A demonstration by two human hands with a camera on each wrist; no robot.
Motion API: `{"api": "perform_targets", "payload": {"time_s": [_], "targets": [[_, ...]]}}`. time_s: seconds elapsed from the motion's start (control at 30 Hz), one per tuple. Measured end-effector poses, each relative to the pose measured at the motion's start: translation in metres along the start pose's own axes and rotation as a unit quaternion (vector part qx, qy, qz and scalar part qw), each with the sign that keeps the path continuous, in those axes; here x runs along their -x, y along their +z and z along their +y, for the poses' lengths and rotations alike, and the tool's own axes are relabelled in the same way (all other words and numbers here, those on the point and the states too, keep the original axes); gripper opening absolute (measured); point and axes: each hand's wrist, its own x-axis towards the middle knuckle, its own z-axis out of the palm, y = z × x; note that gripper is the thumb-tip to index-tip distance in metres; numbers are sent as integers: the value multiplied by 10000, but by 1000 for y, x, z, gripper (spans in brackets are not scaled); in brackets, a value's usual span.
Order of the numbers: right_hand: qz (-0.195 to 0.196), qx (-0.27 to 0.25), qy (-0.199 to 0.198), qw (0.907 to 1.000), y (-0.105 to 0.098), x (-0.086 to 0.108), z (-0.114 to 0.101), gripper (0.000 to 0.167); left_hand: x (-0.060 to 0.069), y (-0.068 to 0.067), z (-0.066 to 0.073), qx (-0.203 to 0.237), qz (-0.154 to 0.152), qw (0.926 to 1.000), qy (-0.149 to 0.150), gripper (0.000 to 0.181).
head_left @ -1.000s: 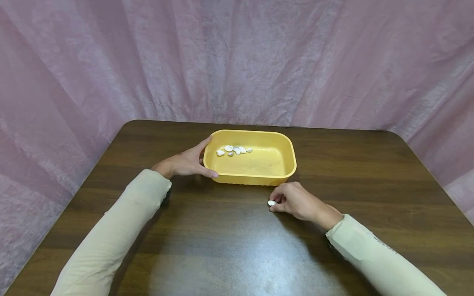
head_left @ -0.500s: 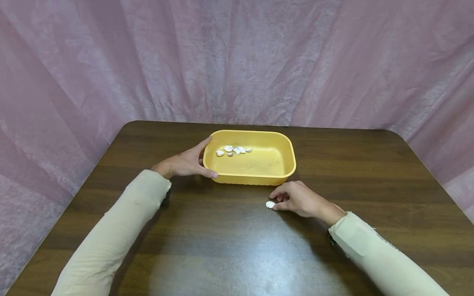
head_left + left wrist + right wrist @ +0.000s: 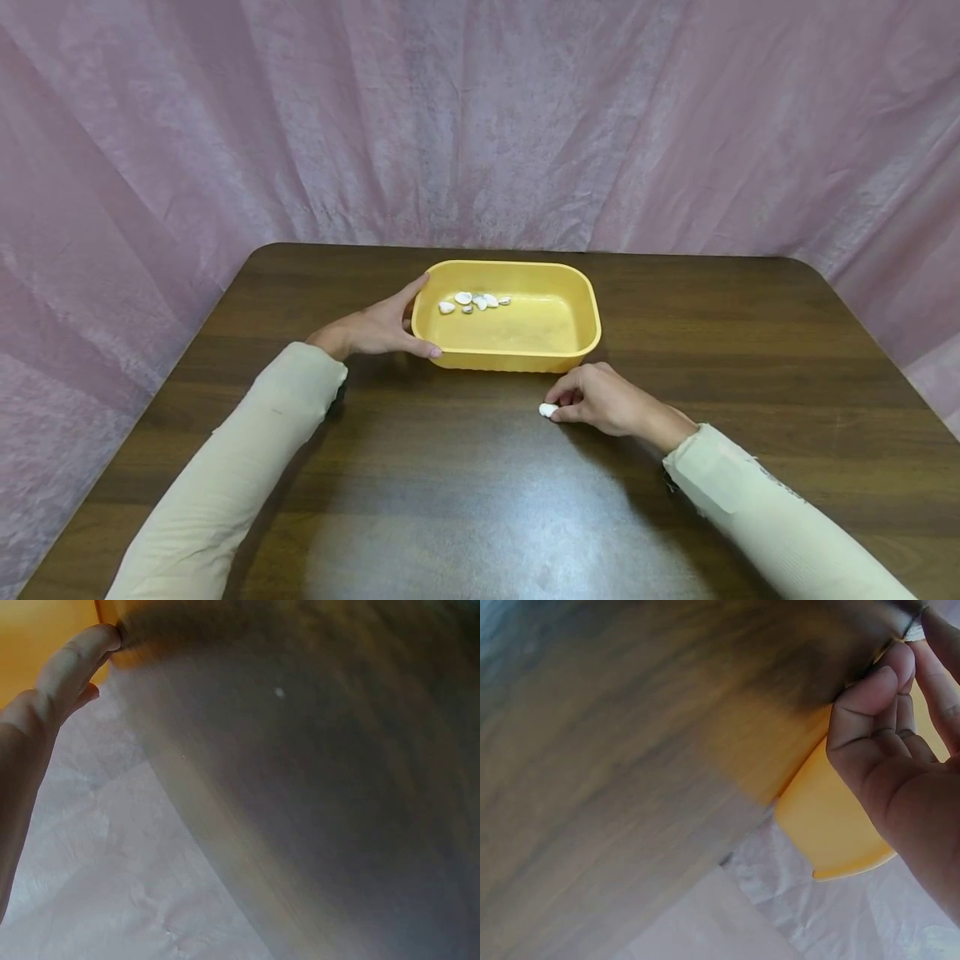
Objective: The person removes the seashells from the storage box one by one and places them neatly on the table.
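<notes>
In the head view, a yellow plastic basin (image 3: 517,362) stands toward the back of the table. Several small white seashells (image 3: 464,297) lie inside it, on the left. My left hand (image 3: 378,327) grips the basin's left end, thumb over the front rim and index finger along the back corner. Just in front of the basin, my right hand (image 3: 611,402) pinches a white seashell (image 3: 547,410) between thumb and fingertips, at the tabletop. From the right wrist, only a sliver of that shell (image 3: 915,631) shows between the fingertips of the hand (image 3: 900,735).
The dark brown wooden table (image 3: 420,500) has rounded back corners and shiny reflections near its front. A pink curtain (image 3: 480,125) hangs right behind its back edge.
My right fingers loosened from the seashell half a second ago and now close on it again; the shell has shifted slightly left and turned. My left hand and the basin stay in place.
</notes>
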Motion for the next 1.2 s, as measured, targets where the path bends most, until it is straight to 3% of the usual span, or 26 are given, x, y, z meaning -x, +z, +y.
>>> {"api": "perform_targets", "payload": {"time_s": [0.57,0.8,0.97,1.2], "targets": [[-482,14,20,9988,20,-38,-36,6,0,0,-2,-26,-16,10000,2,128],[-707,0,100,9974,26,-50,-45,6,1,-4,-5,-89,6,9998,-166,112],[-800,56,182,9966,31,-59,-52,8,0,-11,-7,63,-92,9993,-351,104],[-897,117,255,9956,34,-69,-60,9,-1,-21,-9,134,-404,9985,-352,103]]}}
